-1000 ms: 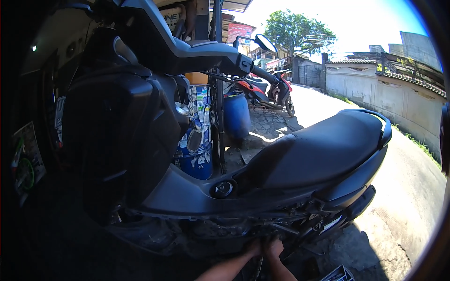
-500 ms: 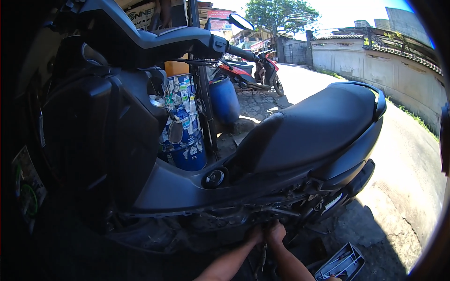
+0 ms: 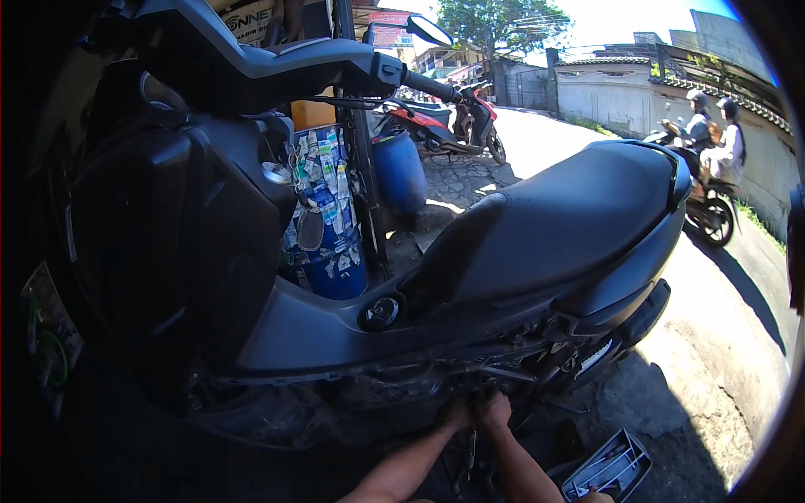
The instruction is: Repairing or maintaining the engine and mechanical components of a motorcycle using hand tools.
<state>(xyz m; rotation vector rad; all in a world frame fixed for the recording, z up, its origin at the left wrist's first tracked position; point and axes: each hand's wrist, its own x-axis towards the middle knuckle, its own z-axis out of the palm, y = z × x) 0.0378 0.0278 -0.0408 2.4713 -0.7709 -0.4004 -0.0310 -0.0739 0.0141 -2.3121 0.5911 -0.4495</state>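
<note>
A large black scooter point(image 3: 562, 226) fills the middle of the view, its lower side showing exposed frame and mechanical parts point(image 3: 419, 377). Both hands reach low under its body, below the seat. My left hand point(image 3: 457, 411) is in shadow against those parts, its fingers hidden. My right hand point(image 3: 495, 408) is just beside it, fingers curled round something I cannot make out. A slim metal rod or tool point(image 3: 471, 453) hangs below and between my hands; whether either grips it is unclear. A grey metal tray point(image 3: 621, 444) with long tools in it lies at the lower right.
Behind the scooter stand a sticker-covered blue drum point(image 3: 331, 268), a blue barrel point(image 3: 401, 172), a dark post point(image 3: 365, 193) and a parked red scooter point(image 3: 478, 117). Two helmeted people point(image 3: 717, 155) ride a motorbike point(image 3: 714, 214) along the sunlit road at right, beside a wall point(image 3: 587, 96).
Two riders on a motorbike have come into view at the right. The view has shifted, raising the scene in frame. My hands stay at the same low spot on the scooter.
</note>
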